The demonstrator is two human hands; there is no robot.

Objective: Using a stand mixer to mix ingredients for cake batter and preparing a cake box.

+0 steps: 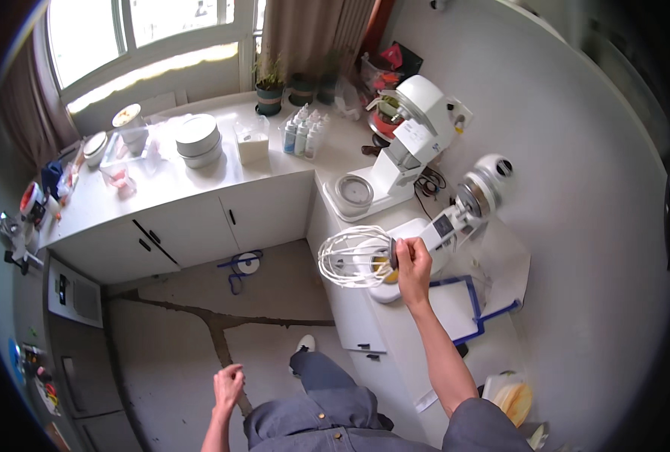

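A white wire whisk attachment for a stand mixer is held out over the counter edge. My right hand is closed round its grey hub, with the wires pointing left. Behind and partly under the whisk stands a white stand mixer with its head tilted up; the whisk hides part of its base. Down at my left side, my left hand hangs over the floor with its fingers loosely curled. Nothing shows in it.
A second white stand mixer stands farther back. A blue-framed board lies near my right forearm. On the far counter are round tins, bottles and a plant pot. A white roll with blue strap lies on the floor.
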